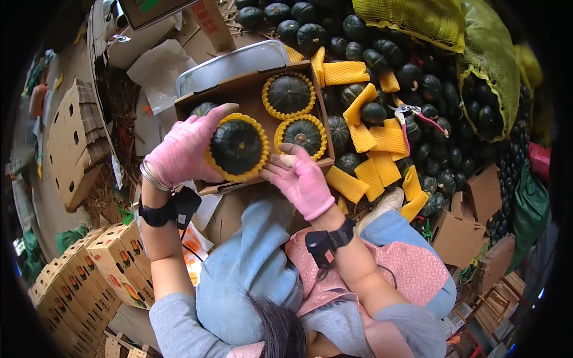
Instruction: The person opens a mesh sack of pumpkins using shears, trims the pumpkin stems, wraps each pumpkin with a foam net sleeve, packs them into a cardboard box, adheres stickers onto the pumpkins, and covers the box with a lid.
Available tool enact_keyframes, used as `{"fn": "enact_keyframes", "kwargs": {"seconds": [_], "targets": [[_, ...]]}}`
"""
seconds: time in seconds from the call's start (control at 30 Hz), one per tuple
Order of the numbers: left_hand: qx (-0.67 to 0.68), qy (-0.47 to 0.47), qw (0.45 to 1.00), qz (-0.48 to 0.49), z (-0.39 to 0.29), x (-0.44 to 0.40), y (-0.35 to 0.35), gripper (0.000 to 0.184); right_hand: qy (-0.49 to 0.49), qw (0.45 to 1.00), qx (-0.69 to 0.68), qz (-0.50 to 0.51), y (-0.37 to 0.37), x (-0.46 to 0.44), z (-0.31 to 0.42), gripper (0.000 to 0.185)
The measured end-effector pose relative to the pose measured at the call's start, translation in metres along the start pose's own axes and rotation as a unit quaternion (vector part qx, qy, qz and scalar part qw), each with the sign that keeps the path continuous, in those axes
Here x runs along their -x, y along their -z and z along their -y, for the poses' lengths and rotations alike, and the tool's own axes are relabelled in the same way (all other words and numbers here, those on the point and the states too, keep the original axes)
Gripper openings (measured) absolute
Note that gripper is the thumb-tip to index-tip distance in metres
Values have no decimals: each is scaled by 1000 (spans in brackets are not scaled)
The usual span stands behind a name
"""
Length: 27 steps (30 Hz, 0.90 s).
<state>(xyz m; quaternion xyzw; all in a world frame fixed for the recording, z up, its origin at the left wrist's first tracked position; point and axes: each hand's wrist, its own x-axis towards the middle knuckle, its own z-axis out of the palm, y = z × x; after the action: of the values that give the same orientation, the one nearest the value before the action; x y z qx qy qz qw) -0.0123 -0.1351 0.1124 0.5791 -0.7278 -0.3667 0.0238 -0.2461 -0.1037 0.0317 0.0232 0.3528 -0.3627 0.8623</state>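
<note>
My left hand (pixel 188 146), in a pink glove, grips a dark green squash (pixel 237 147) wrapped in a yellow foam net, over the near left part of an open cardboard box (pixel 248 110). Beside that squash is my right hand (pixel 300 179), also gloved in pink, palm turned up and fingers apart, with its fingertips near the net's edge. Two netted squashes sit in the box's right side, a far one (pixel 289 94) and a nearer one (pixel 302 136). Part of another squash (pixel 204 109) shows behind my left hand.
Loose squashes (pixel 310 37) are piled ahead and right. Yellow foam nets (pixel 346 72) and pink-handled pruning shears (pixel 412 111) lie on the pile. Green mesh sacks (pixel 489 53) stand at the upper right. Printed cartons (pixel 119 262) line the lower left; a scale's metal tray (pixel 233 67) is behind the box.
</note>
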Motion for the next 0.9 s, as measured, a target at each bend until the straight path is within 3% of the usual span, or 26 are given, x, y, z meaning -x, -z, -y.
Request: {"fn": "enact_keyframes", "kwargs": {"seconds": [0.07, 0.13, 0.2, 0.23, 0.27, 0.33, 0.4, 0.47, 0.53, 0.6, 0.67, 0.7, 0.73, 0.8, 0.87, 0.9], "targets": [[-68, 29, 997, -3, 7, -11, -7, 100, 122, 977, 171, 20, 21, -23, -18, 31], [-124, 13, 992, -9, 25, -31, -30, 101, 139, 952, 271, 21, 21, -26, -19, 26], [-145, 3, 989, -35, 41, -47, -58, 108, 56, 949, 310, 7, -1, -9, 0, 20], [-155, 10, 987, -41, 44, -46, -64, 107, 70, 909, 408, 42, -8, -3, 7, 16], [-165, 16, 985, -46, 41, -45, -66, 106, 42, 907, 409, 89, -15, 2, 21, 15], [-193, 57, 977, -63, 35, -34, -57, 102, 44, 897, 440, -18, -45, 13, 67, 12], [-154, 101, 977, -102, 55, -30, -55, 90, 261, 724, 613, -180, -20, -20, 106, 22], [-128, 144, 973, -124, 73, -35, -61, 76, 125, 398, 839, -349, -3, -51, 147, 36], [-256, 217, 935, -111, 52, -49, -67, 70, 14, 340, 874, -346, 23, -76, 156, 45], [-244, 211, 938, -130, 52, -48, -64, 67, 10, 371, 856, -361, 60, -93, 161, 43], [-258, 237, 928, -127, 32, -38, -53, 66, 83, 393, 849, -345, 77, -83, 164, 38], [-282, 208, 917, -188, 27, -30, -50, 64, 134, 422, 832, -335, 75, -70, 166, 36], [-261, 154, 911, -278, 21, -27, -45, 63, 172, 451, 813, -326, 71, -50, 162, 35], [-204, 47, 873, -441, 3, -28, -45, 61, 288, 568, 711, -298, 67, -25, 143, 34], [-45, -129, 888, -439, -17, -47, -55, 56, 359, 614, 660, -244, 55, -13, 122, 31], [-65, -165, 900, -399, -21, -61, -70, 58, 418, 613, 640, -202, 55, -12, 116, 27]]}}
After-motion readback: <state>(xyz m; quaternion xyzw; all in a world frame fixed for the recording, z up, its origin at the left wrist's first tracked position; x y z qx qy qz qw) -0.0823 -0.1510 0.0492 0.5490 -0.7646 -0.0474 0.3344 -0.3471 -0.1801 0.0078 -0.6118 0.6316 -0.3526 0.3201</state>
